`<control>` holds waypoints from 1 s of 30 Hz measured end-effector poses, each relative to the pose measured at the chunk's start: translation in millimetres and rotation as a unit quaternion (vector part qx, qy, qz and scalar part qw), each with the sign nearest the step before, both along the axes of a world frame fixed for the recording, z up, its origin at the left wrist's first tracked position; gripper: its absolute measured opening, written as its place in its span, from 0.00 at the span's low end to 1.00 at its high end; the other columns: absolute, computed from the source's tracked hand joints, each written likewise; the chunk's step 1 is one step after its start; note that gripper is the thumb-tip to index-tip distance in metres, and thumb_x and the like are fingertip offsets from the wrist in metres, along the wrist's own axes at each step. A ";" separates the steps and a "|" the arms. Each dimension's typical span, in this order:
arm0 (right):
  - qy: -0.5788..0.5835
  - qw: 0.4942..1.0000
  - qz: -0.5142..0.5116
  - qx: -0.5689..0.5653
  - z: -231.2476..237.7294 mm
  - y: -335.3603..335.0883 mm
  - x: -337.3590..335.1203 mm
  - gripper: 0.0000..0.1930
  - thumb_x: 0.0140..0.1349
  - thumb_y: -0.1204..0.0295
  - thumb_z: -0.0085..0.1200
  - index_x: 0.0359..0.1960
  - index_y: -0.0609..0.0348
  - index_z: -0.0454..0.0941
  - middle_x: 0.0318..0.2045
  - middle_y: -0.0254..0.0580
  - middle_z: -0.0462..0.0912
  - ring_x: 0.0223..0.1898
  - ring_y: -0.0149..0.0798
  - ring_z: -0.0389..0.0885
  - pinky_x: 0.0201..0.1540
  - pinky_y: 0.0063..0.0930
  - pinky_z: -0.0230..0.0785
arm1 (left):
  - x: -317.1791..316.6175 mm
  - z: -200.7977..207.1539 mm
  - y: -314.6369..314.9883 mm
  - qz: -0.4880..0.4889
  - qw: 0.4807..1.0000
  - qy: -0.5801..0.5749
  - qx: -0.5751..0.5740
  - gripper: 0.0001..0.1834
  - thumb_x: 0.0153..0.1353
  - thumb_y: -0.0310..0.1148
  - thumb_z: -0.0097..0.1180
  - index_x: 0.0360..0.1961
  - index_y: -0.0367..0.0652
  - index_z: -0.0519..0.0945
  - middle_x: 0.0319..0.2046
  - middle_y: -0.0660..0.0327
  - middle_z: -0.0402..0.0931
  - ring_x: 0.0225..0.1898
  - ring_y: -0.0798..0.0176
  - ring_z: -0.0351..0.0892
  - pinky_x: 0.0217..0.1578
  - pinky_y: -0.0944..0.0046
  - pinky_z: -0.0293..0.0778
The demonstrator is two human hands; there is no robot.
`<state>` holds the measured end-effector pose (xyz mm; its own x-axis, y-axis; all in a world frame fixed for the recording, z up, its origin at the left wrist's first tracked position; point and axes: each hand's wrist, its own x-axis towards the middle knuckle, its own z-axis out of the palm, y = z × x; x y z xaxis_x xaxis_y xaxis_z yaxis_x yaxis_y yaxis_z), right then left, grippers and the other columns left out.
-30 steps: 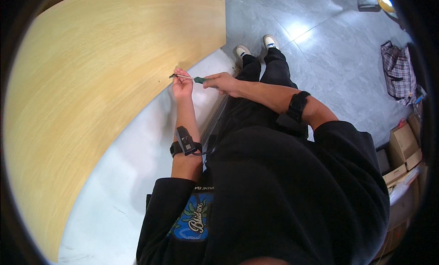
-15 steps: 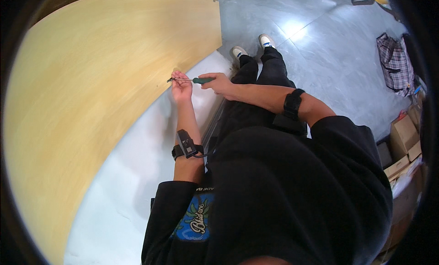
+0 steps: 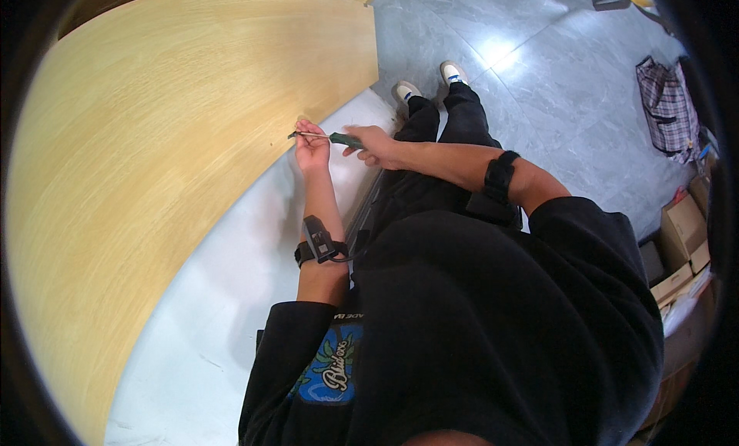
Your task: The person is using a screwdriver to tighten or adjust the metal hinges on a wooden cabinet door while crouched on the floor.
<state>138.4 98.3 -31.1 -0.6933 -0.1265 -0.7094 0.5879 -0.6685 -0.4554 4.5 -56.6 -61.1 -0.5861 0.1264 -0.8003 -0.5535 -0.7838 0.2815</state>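
My right hand (image 3: 375,146) is wrapped round the green handle of a screwdriver (image 3: 344,141). Its thin metal shaft runs left across my left hand (image 3: 312,145), which lies palm up with the fingers curled in at the shaft's far end. A small dark fitting (image 3: 292,135) sits at those fingertips, right by the edge of the light wood panel (image 3: 192,115). Too little of the fitting shows to tell its kind or how the tip meets it. A small dark mark or hole shows in the panel just left of it.
A white surface (image 3: 223,269) lies under the panel's curved edge, along my left side. My legs stretch over the grey tiled floor (image 3: 531,84). To the right are a plaid bag (image 3: 668,111) and cardboard boxes (image 3: 683,232).
The screwdriver's handle has tilted down slightly at its right end, and my right fingers have shifted round it. My left hand stays at the fitting. The whole view has moved a little.
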 end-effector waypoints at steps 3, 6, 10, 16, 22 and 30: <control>-0.105 0.931 -0.073 -0.341 -21.4 2.2 1.0 0.13 0.56 0.62 0.50 0.35 0.59 0.77 0.26 0.39 0.76 0.12 0.23 0.52 0.12 0.20 0.45 | 1.6 1.5 7.4 0.002 1.000 -0.010 -0.008 0.14 0.63 0.34 0.40 0.36 0.38 0.77 0.35 0.59 0.79 0.36 0.64 0.77 0.36 0.64 0.75; -0.061 0.939 -0.005 -0.339 -24.0 3.2 1.9 0.14 0.55 0.63 0.52 0.38 0.60 0.77 0.26 0.37 0.76 0.12 0.23 0.52 0.13 0.20 0.46 | 0.4 -0.4 9.1 -0.006 1.000 -0.015 -0.022 0.15 0.63 0.35 0.39 0.36 0.40 0.77 0.36 0.60 0.78 0.36 0.65 0.77 0.35 0.65 0.75; -0.026 0.996 0.011 -0.088 3.0 -3.0 7.4 0.15 0.56 0.63 0.52 0.40 0.60 0.76 0.26 0.38 0.76 0.12 0.23 0.52 0.13 0.19 0.45 | 0.1 -7.4 -7.7 -0.069 0.997 0.022 -0.037 0.15 0.63 0.37 0.39 0.35 0.41 0.77 0.36 0.61 0.78 0.36 0.65 0.77 0.35 0.64 0.75; -0.041 0.975 -0.070 -0.205 -2.3 5.9 0.2 0.13 0.59 0.63 0.45 0.35 0.60 0.73 0.26 0.42 0.75 0.12 0.23 0.53 0.12 0.18 0.45 | 0.5 -8.6 -7.1 -0.047 0.998 0.026 -0.028 0.12 0.62 0.36 0.43 0.33 0.42 0.77 0.33 0.63 0.79 0.35 0.65 0.77 0.36 0.62 0.75; -0.057 0.970 -0.037 -0.234 -2.5 9.1 -1.3 0.12 0.61 0.64 0.41 0.30 0.59 0.70 0.28 0.46 0.75 0.11 0.23 0.53 0.11 0.17 0.44 | 2.6 0.3 1.5 -0.040 0.999 0.014 0.003 0.11 0.62 0.35 0.43 0.33 0.42 0.77 0.32 0.64 0.79 0.36 0.65 0.77 0.36 0.63 0.74; -0.090 0.932 -0.078 -0.342 0.2 5.7 4.5 0.13 0.54 0.68 0.53 0.42 0.52 0.77 0.26 0.33 0.74 0.14 0.22 0.54 0.15 0.17 0.46 | 4.8 2.5 0.5 -0.033 0.999 0.021 -0.017 0.11 0.62 0.37 0.43 0.33 0.46 0.77 0.31 0.67 0.79 0.39 0.63 0.76 0.38 0.60 0.72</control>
<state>142.9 104.1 -30.8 -0.6186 -0.4994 -0.6065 0.4847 -0.8501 0.2057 9.3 -56.1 -58.5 -0.6110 0.1383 -0.7795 -0.5905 -0.7355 0.3323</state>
